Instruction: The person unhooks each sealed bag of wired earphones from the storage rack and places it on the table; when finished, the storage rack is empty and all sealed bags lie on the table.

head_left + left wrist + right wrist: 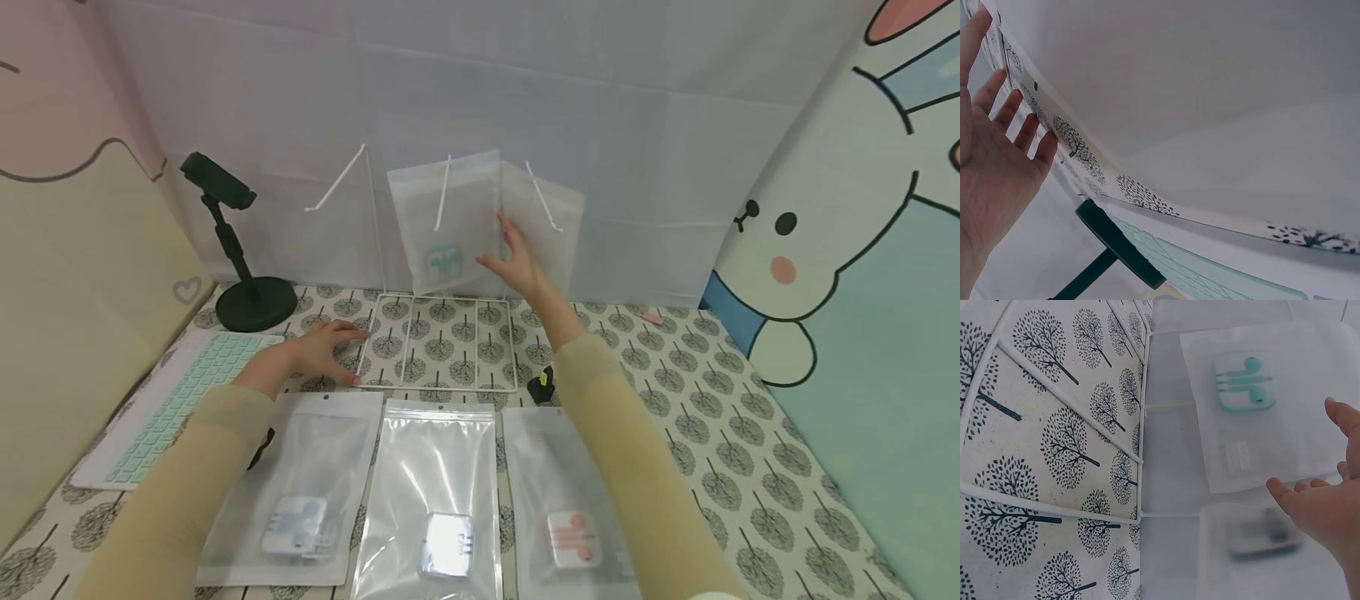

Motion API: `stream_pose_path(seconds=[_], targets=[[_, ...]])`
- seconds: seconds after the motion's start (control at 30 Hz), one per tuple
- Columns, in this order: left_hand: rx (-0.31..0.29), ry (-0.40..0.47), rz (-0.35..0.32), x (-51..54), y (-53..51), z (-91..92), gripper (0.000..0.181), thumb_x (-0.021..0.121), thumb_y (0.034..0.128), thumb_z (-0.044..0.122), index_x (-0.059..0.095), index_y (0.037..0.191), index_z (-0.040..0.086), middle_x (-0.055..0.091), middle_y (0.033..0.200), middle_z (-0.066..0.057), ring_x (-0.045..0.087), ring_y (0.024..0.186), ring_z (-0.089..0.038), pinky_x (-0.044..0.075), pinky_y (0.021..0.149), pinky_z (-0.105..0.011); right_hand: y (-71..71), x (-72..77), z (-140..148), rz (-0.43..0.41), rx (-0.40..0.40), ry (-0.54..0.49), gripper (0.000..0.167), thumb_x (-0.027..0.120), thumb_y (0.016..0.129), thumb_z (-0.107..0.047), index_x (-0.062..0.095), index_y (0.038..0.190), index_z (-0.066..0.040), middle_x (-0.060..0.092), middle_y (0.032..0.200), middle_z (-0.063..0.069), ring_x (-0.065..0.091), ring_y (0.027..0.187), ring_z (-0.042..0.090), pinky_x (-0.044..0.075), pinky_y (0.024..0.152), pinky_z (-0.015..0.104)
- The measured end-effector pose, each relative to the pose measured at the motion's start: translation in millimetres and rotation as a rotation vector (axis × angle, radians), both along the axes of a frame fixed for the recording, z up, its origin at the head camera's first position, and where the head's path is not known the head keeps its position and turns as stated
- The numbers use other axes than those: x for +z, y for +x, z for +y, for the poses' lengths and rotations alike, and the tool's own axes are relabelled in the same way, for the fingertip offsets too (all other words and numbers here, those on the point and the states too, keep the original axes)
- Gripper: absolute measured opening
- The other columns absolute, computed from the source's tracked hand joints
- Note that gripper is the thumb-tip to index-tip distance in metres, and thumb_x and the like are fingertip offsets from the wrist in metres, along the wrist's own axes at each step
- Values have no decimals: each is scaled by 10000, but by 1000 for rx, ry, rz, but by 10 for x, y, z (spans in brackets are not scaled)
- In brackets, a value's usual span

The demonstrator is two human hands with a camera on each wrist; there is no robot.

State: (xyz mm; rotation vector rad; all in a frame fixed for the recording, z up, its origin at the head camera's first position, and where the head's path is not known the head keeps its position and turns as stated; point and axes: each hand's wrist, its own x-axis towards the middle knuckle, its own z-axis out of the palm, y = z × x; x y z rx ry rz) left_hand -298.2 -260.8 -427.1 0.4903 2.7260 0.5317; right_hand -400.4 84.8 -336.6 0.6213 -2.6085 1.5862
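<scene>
A white wire rack (442,387) stands on the cloth, with hooks along its upright back. Two frosted zip bags hang from the middle and right hooks. The middle bag (420,200) holds teal earphones (1245,381) in a clear case. Inside the right bag (558,217) a dark item (1266,537) shows only as a blur. My right hand (521,262) is in front of the hanging bags, thumb and fingers spread and gripping nothing. Beside the left edge of the rack's base is my left hand (322,350), fingers apart and slightly bent; whether it touches the wire is unclear.
Three more zip bags lie in front: one with pale blue earphones (296,525), one with a shiny case (447,546), one with pink earphones (573,537). A mint keyboard (191,400) and dark green stand (255,302) are left. A small black object (541,385) sits near the rack.
</scene>
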Motion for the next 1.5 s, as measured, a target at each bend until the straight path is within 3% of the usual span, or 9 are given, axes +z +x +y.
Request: stream_pose_path(seconds=[0.3,0.6,0.73,0.87,1.0,1.13,1.27,1.5], targets=[[-4,-5,-4,-33,-5,11,955,736,734,555,301,1492,171,163,1540,-180,13,1378,-528,132,968,-787,-81,-20,-52,19,-52,-119,841,678,868,-168,151,1523,-212,245,1545,71,283,1394,255,278,1125,455],[-8,-4,-9,-27,-6,38,958,742,733,546,296,1494,172,163,1542,-175,15,1381,-518,131,965,-789,-140,-32,-50,-31,-97,-173,772,657,884,-167,205,1503,-260,373,1453,77,371,1332,196,372,1069,383],[-13,-4,-4,-24,-14,44,959,742,729,552,304,1491,167,171,1538,-181,33,1378,-515,147,966,-786,-126,-34,-75,-59,-118,-235,718,648,886,-130,262,1483,-231,468,1360,97,456,1247,206,419,1022,361],[-16,-7,2,-26,-16,38,960,741,726,557,308,1489,168,175,1536,-182,31,1377,-521,145,963,-788,-98,-35,-105,-77,-148,-278,564,642,892,-121,387,1395,-135,540,1264,138,520,1152,235,449,977,333],[-17,-8,6,-31,-20,27,952,747,725,546,315,1487,172,182,1536,-173,30,1381,-517,139,970,-784,-60,-54,-95,-62,-177,-221,421,659,888,-166,471,1245,-47,568,1208,139,526,1101,228,449,959,313],[-22,-6,6,-29,-23,37,948,745,728,546,317,1486,172,183,1535,-174,33,1381,-515,145,975,-779,-17,-87,-40,-32,-188,-163,354,668,880,-178,499,1149,-23,577,1146,121,523,1060,216,449,945,305],[-20,-1,-2,-12,-19,49,941,743,737,536,313,1487,164,175,1536,-181,25,1380,-517,148,979,-774,38,-92,14,3,-185,-140,329,668,882,-189,521,1130,-29,587,1111,108,534,1035,210,457,926,303],[-20,-3,-8,4,-13,37,936,742,747,523,312,1486,144,171,1531,-197,30,1373,-523,147,978,-774,130,-44,57,143,-169,-116,315,661,882,-118,533,1116,51,609,1068,195,574,991,266,490,908,313]])
